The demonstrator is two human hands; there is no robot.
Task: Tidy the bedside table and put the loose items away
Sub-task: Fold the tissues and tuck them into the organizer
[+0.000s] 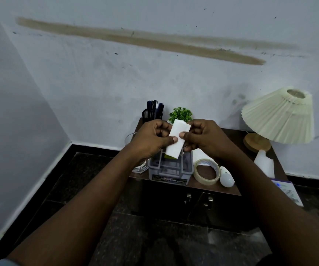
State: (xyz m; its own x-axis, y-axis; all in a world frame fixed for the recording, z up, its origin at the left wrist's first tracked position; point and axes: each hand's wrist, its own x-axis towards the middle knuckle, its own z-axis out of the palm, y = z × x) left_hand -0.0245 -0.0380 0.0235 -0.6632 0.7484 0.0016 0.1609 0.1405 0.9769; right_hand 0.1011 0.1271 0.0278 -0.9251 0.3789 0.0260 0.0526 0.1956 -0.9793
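Both hands pinch a folded white paper (177,140): left hand (151,138) thumb on its left edge, right hand (205,138) thumb on the right. Directly below the fingers sits a grey organizer box (169,169) on the bedside table (233,135); a tape roll (207,171) lies beneath the right fingers.

Left hand (151,139) and right hand (202,137) pinch a white folded paper slip (177,139) over a grey plastic storage box (169,169) on a dark wooden bedside table (235,143). Beige tape roll (205,181) at the box's 3 o'clock, cream pleated lamp (278,118) at 2.
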